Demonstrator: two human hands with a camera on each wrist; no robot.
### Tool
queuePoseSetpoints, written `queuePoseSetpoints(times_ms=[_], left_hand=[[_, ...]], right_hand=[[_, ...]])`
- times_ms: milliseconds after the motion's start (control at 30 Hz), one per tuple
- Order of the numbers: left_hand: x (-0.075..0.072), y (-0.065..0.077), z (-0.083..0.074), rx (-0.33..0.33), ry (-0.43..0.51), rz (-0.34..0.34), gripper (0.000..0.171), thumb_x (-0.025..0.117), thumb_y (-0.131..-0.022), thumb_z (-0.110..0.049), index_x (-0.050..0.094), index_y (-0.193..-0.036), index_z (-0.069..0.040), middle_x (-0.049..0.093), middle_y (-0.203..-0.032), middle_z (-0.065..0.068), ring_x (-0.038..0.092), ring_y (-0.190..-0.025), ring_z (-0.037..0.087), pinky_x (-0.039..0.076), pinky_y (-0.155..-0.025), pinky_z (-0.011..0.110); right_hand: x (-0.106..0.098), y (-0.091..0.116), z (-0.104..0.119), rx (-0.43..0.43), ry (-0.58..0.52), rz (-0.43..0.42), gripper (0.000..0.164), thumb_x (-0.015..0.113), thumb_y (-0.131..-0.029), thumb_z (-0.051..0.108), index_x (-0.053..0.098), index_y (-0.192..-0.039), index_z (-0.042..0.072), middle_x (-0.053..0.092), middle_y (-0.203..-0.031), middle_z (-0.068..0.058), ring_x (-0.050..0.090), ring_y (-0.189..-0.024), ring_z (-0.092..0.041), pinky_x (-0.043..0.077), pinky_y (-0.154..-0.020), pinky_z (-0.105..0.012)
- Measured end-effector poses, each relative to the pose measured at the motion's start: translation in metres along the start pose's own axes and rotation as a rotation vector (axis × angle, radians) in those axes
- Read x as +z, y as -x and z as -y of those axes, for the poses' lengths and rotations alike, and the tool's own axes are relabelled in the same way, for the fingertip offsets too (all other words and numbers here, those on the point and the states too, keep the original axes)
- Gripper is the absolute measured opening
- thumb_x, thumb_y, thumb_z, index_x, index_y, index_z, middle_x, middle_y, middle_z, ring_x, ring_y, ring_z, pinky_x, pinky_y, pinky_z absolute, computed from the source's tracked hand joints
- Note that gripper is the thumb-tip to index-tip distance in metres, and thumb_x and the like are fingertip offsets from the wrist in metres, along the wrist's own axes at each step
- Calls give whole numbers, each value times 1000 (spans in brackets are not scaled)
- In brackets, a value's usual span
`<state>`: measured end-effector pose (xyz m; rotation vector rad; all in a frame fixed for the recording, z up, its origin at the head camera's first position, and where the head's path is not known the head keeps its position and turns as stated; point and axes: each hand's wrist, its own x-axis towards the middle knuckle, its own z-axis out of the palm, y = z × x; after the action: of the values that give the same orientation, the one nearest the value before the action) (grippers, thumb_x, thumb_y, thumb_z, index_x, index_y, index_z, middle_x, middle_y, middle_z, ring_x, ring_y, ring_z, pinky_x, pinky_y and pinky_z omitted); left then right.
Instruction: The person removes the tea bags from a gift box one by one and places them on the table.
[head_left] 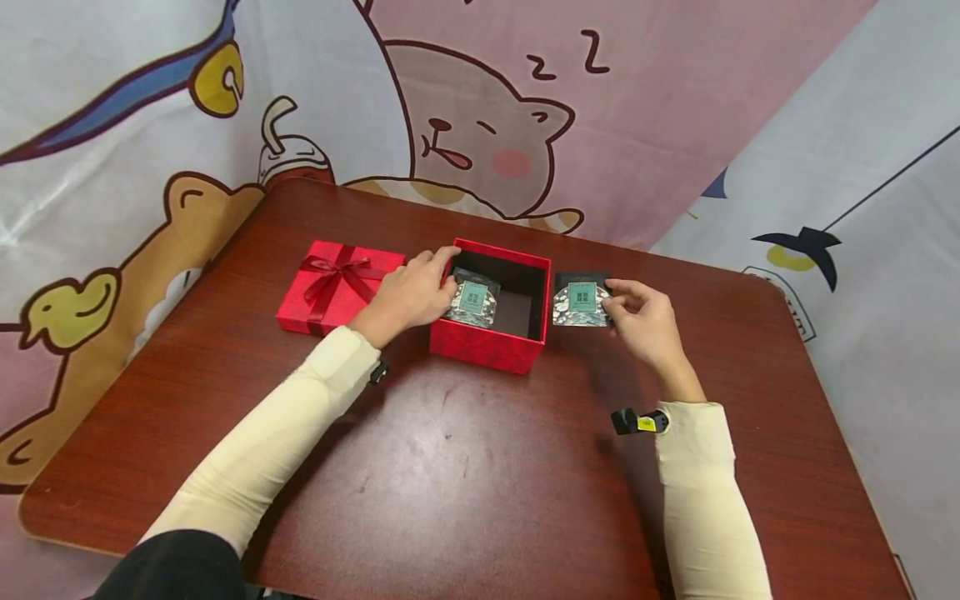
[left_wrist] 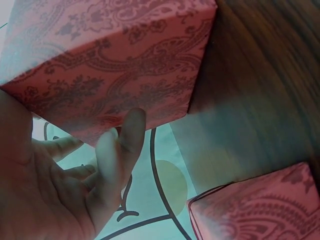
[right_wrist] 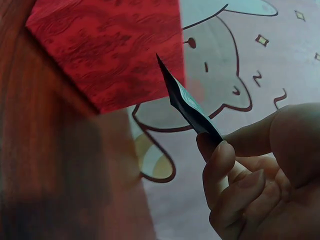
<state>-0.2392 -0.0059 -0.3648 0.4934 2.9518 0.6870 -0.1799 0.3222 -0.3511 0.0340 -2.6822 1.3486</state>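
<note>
An open red gift box [head_left: 487,346] with a dark inside stands on the table. My left hand [head_left: 415,289] grips its left wall, with the thumb near the rim; in the left wrist view, fingers [left_wrist: 132,132] lie along the outside of the patterned box [left_wrist: 145,75]. Within the box, on its left side, leans a sachet [head_left: 472,298] with a green label. To the box's right, my right hand [head_left: 645,321] pinches a matching flat sachet [head_left: 582,302] by its right edge. Seen edge-on in the right wrist view, this sachet [right_wrist: 190,110] is held between thumb and fingers above the table.
The red lid [head_left: 318,287] with its dark red ribbon bow lies left of the box. Brown wooden table [head_left: 450,467] surface extends around them. A cartoon-printed cloth [head_left: 637,108] hangs behind the table's far edge.
</note>
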Motion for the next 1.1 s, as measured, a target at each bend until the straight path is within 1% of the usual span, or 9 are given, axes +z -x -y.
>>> queuePoseSetpoints(times_ms=[133,300,367,533,667,800,933,1100], left_hand=[[1,-1,-2,3,7,-4,56,48,-96,-32,36,-150,-23,52,-135,14,62,-102,39,53,-78,53],[2,-1,-4,11,15,-7,56,49,-96,-31,37,-150,-23,53,-134,14,63,-101,40,53,-79,53],[2,0,-4,15,17,-3,56,49,-96,-31,37,-150,-23,53,-134,14,63,-101,40,53,-79,53],[0,2,-4,8,9,-13,56,50,-96,-30,37,-150,-22,53,-134,15,62,-104,40,53,-80,53],[-2,2,-3,8,17,-15,55,49,-96,-30,37,-150,-23,53,-134,14,62,-105,39,53,-79,53],[-2,2,-2,6,25,-11,55,48,-96,-30,37,-150,-23,54,-133,14,62,-102,39,53,-76,52],[-1,1,-2,0,20,-19,55,49,-96,-30,37,-149,-23,54,-132,14,62,-102,38,53,-76,52],[0,1,0,3,14,-7,55,49,-96,-31,36,-150,-23,53,-134,15,62,-103,38,53,-77,52]], right_hand=[[1,-1,-10,28,1,5,34,59,-96,5,60,-128,-6,69,-95,-25,60,-56,-14,51,-53,-27],[3,-2,-23,42,8,14,33,59,-96,4,60,-128,-5,69,-94,-22,60,-54,-14,50,-53,-23],[5,-2,-28,42,12,17,33,59,-95,2,60,-128,-6,69,-94,-24,59,-53,-13,49,-51,-21],[13,-5,-35,28,5,39,33,57,-96,1,60,-127,-9,68,-95,-28,59,-52,-12,48,-50,-22],[16,-8,-38,40,9,40,32,57,-96,1,60,-125,-10,68,-94,-27,60,-54,-16,49,-51,-22],[19,-10,-43,68,42,41,31,57,-96,2,61,-125,-8,68,-93,-24,62,-55,-19,49,-52,-22],[21,-11,-48,64,107,56,32,58,-96,4,61,-126,-7,69,-93,-23,61,-55,-13,49,-53,-22],[24,-10,-53,51,185,66,32,58,-96,5,62,-126,-6,70,-89,-20,59,-54,-9,47,-53,-22]])
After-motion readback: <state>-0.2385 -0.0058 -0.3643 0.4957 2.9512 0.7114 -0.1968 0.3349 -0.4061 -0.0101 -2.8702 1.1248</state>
